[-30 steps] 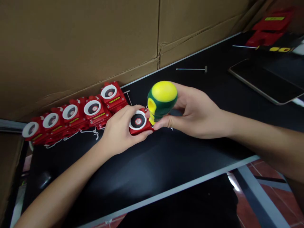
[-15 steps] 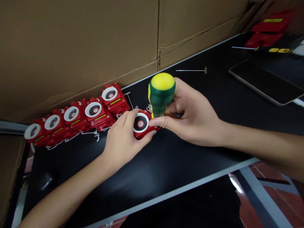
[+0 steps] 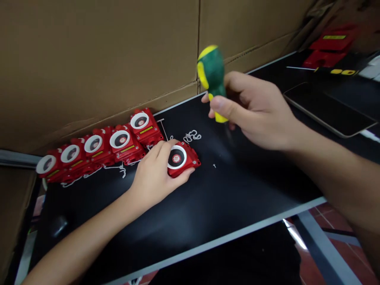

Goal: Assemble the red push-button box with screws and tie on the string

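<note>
My left hand (image 3: pixel 156 170) grips a small red box with a white ring (image 3: pixel 182 160) around a dark round face, held down on the black table. Raised to the right of it, my right hand (image 3: pixel 255 107) is closed around a green and yellow screwdriver (image 3: pixel 215 75), its handle end up and its shaft blurred below. A tiny screw (image 3: pixel 214 165) lies on the table just right of the red box. Behind the box is a coiled white cord (image 3: pixel 192 136). A thin T-shaped metal tool (image 3: pixel 162 128) lies between the box and the other red boxes.
A row of several similar red boxes (image 3: pixel 120 143) with white rings stands along the cardboard wall (image 3: pixel 118 51) at left. To the right are a dark tablet or phone (image 3: pixel 329 109), another screwdriver (image 3: pixel 335 71) and red parts (image 3: pixel 329 45). The table's grey edge (image 3: pixel 219 241) runs in front.
My right hand has lifted the screwdriver off the red box, up and to the right, tilting it. The box's right end, the cord and a small screw now show. My left hand still holds the box.
</note>
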Demonstrator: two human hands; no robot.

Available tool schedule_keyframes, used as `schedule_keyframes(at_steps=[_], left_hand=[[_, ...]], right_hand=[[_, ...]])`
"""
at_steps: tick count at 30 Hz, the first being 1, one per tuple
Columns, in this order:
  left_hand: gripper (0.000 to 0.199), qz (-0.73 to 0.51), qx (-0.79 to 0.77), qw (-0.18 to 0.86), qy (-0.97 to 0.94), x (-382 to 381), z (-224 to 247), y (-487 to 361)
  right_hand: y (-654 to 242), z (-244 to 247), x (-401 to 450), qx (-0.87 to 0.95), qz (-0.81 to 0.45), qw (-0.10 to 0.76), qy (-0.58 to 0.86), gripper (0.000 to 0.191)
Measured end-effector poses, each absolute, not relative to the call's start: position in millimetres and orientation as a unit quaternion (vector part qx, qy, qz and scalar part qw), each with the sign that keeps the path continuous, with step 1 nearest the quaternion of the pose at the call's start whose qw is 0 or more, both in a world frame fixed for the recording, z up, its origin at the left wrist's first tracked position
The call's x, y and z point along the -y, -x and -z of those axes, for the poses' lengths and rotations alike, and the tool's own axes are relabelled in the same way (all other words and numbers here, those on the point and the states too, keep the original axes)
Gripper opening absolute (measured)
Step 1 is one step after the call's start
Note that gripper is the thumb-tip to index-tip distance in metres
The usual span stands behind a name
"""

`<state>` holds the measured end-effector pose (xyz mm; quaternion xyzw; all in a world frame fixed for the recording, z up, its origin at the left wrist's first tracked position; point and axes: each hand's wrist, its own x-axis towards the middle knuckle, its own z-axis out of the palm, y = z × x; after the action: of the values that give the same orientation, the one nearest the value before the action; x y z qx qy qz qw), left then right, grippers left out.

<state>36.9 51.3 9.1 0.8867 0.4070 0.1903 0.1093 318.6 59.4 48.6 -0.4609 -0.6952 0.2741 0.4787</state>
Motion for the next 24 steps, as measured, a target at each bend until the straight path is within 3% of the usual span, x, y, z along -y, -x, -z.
schedule_keyframes(at_steps=[4,6,9,12,17,20,24], left_hand=[[0.060,-0.188,-0.392,0.120,-0.893,-54.4,-9.5,-35.2],[0.060,-0.189,-0.386,0.126,-0.894,-56.4,-10.1,-34.0],[0.058,-0.192,-0.383,0.131,-0.894,-58.7,-10.7,-32.8],[0.057,-0.190,-0.382,0.132,-0.895,-59.3,-11.1,-32.9],[0.058,-0.186,-0.382,0.143,-0.894,-59.0,-12.1,-33.5],[0.060,-0.180,-0.387,0.152,-0.891,-60.6,-13.6,-32.6],[0.060,-0.166,-0.379,0.166,-0.895,-65.7,-15.6,-30.1]], right_hand=[[-331.9,-44.7,-79.2,0.763,-0.066,0.198,0.611,0.028],[-331.6,-41.0,-82.7,0.770,-0.033,0.067,0.634,0.034],[-327.2,-36.2,-82.6,0.758,-0.033,-0.052,0.649,0.039],[-323.0,-32.9,-80.5,0.749,-0.011,-0.064,0.659,0.041],[-324.5,-32.0,-82.2,0.790,0.028,0.101,0.604,0.024],[-330.0,-36.7,-83.4,0.870,-0.123,0.123,0.462,0.015],[-331.3,-46.8,-76.5,0.849,-0.335,0.026,0.408,0.018]])
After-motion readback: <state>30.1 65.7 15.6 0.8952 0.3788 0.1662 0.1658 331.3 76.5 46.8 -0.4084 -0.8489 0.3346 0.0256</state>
